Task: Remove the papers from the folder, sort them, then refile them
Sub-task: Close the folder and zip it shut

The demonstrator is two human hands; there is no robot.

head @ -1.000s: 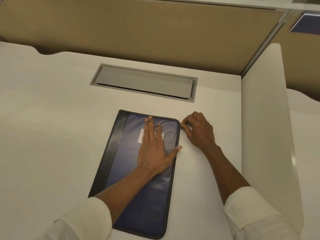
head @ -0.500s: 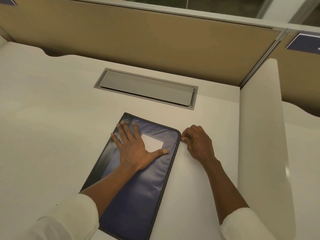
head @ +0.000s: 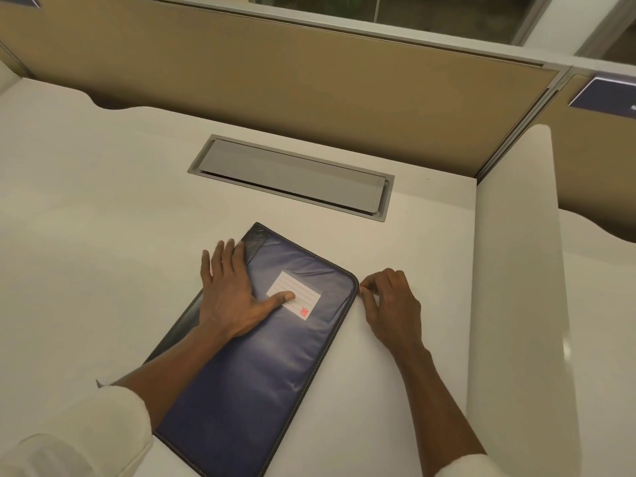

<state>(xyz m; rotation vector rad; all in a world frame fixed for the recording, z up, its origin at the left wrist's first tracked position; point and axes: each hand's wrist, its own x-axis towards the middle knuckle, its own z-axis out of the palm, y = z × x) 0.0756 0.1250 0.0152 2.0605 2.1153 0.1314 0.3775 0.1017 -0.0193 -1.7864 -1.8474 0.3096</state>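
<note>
Opening judged in hand: left hand (head: 230, 297) laid flat, fingers spread, on closed folder (head: 268, 390), lower centre; its right corner pinched by right hand (head: 392, 304). Next: edge to be worked open, folder kept pinned.

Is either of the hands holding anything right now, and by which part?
The right hand pinches the folder at the edge of its far right corner; any zip pull there is too small to see. The left hand only presses flat on it.

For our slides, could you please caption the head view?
Left hand presses the closed blue folder while right hand pinches its corner.
</note>
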